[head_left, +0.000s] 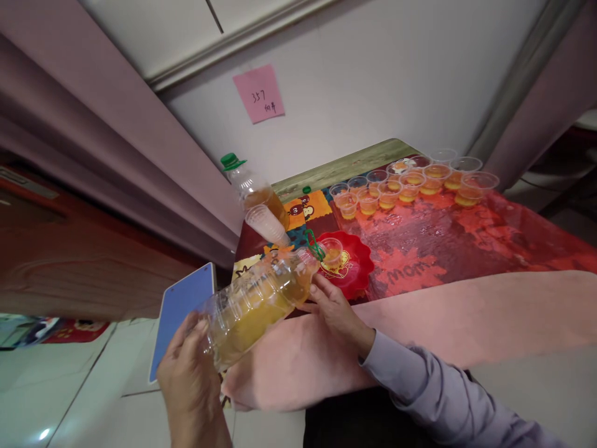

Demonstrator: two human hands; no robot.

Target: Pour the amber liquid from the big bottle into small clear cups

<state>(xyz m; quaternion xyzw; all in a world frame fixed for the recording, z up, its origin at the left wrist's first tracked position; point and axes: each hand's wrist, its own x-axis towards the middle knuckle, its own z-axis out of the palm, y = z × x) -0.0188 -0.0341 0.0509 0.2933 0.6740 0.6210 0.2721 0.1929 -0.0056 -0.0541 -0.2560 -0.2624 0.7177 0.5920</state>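
Head view: we hold a clear bottle (261, 305) tilted nearly onto its side, yellowish liquid inside, left of the red plate (362, 264), with its neck reaching the plate's edge. Our left hand (187, 367) is wrapped firmly round the bottle's base end; our right hand (336, 316) holds it near the neck, fingers partly curled against the plastic. On the plate stands a small cup (333, 254), close to the bottle's mouth; whether liquid is running, we cannot tell. Beyond the plate, we see rows of cups (408, 190) to the right, and a green-capped jug (265, 200) and stacked cups (265, 224) to the left.
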